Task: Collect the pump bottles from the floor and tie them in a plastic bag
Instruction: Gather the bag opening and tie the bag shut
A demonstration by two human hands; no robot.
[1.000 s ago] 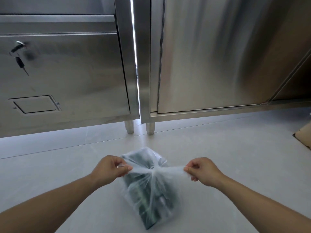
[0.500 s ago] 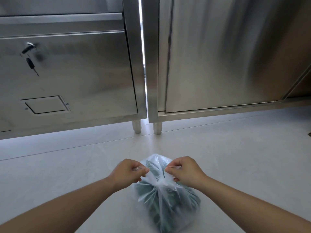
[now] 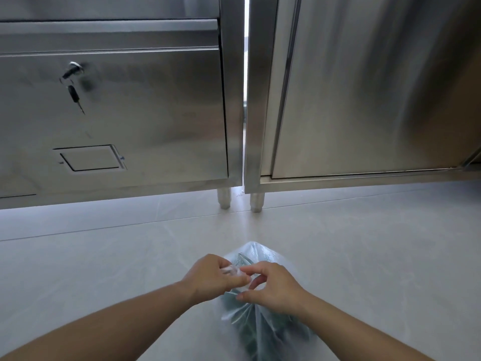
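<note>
A clear plastic bag [image 3: 256, 324] lies on the pale floor in the lower middle of the head view, with dark green pump bottles [image 3: 251, 342] showing dimly through it. Both hands meet over the bag's gathered top. My left hand [image 3: 212, 276] grips a twisted end of the plastic between curled fingers. My right hand [image 3: 273, 285] pinches the other end right beside it, fingers curled. The bottles' shapes and number are blurred by the plastic.
Stainless steel cabinets [image 3: 156, 113] stand just behind the bag on short round legs [image 3: 224, 198]. A key [image 3: 74, 93] hangs from a lock on the left door. Grey tiled floor [image 3: 364, 243] spreads to both sides.
The hands were pulling the bag's two ends wide apart a second ago; they have come together over the bag's top and now work the ends close together. The view shifted left.
</note>
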